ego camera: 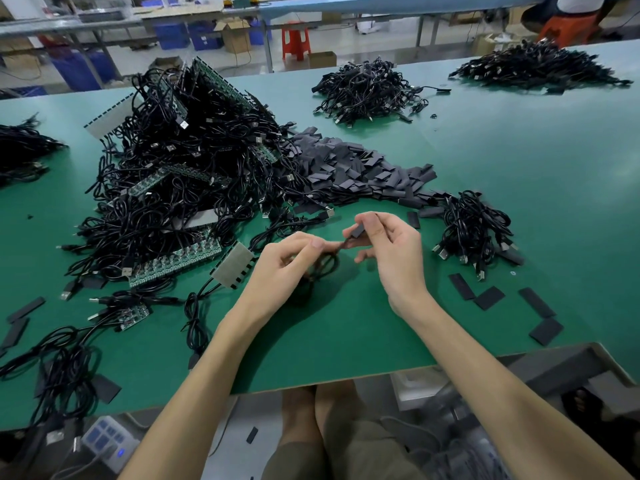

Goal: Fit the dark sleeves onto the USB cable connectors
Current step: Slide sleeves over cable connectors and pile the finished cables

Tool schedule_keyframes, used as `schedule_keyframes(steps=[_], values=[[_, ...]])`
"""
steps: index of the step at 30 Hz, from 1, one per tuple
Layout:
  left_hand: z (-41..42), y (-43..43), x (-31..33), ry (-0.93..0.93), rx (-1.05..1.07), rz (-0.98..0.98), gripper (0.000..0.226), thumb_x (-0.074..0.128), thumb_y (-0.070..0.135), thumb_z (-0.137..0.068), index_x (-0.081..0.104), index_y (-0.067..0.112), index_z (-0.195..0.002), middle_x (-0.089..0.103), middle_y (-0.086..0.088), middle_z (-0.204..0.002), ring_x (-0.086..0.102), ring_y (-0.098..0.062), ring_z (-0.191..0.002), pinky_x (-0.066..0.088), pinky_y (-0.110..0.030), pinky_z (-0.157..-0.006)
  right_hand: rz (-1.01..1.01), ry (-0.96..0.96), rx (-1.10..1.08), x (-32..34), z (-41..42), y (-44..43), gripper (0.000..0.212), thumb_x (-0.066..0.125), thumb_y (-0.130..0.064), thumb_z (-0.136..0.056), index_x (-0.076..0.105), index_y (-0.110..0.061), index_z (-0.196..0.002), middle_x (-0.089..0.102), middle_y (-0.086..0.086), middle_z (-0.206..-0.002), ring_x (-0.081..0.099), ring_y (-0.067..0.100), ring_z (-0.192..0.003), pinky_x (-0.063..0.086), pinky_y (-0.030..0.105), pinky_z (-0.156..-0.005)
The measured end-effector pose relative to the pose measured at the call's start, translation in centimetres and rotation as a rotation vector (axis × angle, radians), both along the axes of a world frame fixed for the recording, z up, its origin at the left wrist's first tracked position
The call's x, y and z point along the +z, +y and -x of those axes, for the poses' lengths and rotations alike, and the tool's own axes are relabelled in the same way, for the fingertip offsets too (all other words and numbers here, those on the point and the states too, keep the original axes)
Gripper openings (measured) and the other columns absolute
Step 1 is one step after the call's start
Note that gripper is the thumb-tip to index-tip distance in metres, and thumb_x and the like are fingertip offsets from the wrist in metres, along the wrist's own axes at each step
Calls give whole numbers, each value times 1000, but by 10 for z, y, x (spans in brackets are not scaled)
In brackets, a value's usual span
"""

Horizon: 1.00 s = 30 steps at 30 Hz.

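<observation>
Pinches a dark sleeve (358,231) between thumb and forefinger of the right grip (393,247), just above the desk (346,334) and toward its near edge; pinches the end of a USB cable (323,268) in the left grip (289,259), fingertips narrowed on it, with the rest of the cable looped loose underneath; leaves neither side free, each closed on its own part. Places the sleeve up and to the right of the left fingertips, very near them, with only a thin dark stretch bridging the gap; sets its long axis on a slant from lower left to upper right, lower mouth turned toward the cable end. Cannot tell whether the connector already sits in that mouth or just short of it, hidden by fingers and dark on dark. Seems to call next for a short push along that same slant, left toward right, or a draw of the sleeve down-left; risks buckling the soft sleeve if the two axes part. Shows the sleeve pile (356,171) just beyond and the cable heap (180,188) to the left.
</observation>
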<state>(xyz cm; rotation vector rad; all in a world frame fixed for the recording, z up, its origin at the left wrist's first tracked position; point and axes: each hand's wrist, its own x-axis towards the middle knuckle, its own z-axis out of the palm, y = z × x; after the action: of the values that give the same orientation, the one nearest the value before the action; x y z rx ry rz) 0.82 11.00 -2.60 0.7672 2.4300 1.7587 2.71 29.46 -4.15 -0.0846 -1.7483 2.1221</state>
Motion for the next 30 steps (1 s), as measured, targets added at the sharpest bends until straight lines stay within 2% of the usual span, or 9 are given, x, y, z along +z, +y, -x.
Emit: schedule_keyframes(steps=[2,5,7,9,11,13,15,23,30], values=[[-1,0,0,-49,-63,15,31,53,22,-107,82,13,-101,70,-6,-100,64,-24,-80,48,-40,-82,-9,-15,-53,-1,1,1,21,54,-21,-107,67,-6,-100,73,5,-79,72,21,-67,50,25,-51],[-5,2,-1,-58,-140,95,39,53,34,-105,82,18,-84,75,-2,-81,64,-30,-60,51,-44,-74,-80,-45,-22,-4,1,1,25,50,-25,-109,70,-13,-101,71,0,-76,67,15,-64,48,23,-52],[-3,2,-3,-50,-71,57,40,53,33,-107,78,14,-82,74,2,-72,64,-26,-54,53,-35,-66,-137,-42,37,-5,1,1,24,52,-27,-108,73,-18,-102,70,-2,-77,66,13,-65,48,23,-54],[1,2,-5,-13,36,5,27,56,28,-106,72,11,-91,70,3,-71,63,-20,-57,50,-28,-62,-191,-45,100,-4,0,0,21,55,-27,-106,75,-24,-103,72,-2,-80,66,12,-67,49,23,-57],[3,3,-7,28,88,-27,10,61,21,-103,67,14,-107,69,-2,-89,65,-20,-69,52,-31,-63,-253,-59,161,-4,0,-1,17,60,-25,-104,76,-26,-103,74,-3,-82,66,12,-69,50,23,-59],[4,3,-8,104,90,-18,21,62,16,-102,65,21,-122,63,-1,-110,67,-24,-82,55,-40,-66,-302,-74,222,-4,0,-2,13,64,-23,-101,76,-25,-105,75,-5,-81,66,10,-71,49,20,-60],[5,2,-9,176,76,28,30,61,15,-103,65,28,-130,59,3,-116,66,-25,-87,55,-49,-68,-341,-95,261,-4,0,-2,12,67,-22,-100,75,-26,-106,76,-7,-84,68,7,-73,49,18,-61],[4,2,-11,281,99,104,25,61,11,-102,75,21,-120,61,3,-112,64,-21,-87,52,-49,-62,-402,-107,268,-6,1,-2,12,66,-20,-100,75,-22,-107,76,-7,-84,69,8,-74,48,19,-63],[2,2,-9,346,117,140,18,66,12,-99,77,20,-111,62,5,-108,63,-18,-87,51,-37,-62,-423,-103,278,-6,1,-3,12,65,-21,-100,76,-26,-101,75,-9,-82,66,3,-72,47,18,-63]])
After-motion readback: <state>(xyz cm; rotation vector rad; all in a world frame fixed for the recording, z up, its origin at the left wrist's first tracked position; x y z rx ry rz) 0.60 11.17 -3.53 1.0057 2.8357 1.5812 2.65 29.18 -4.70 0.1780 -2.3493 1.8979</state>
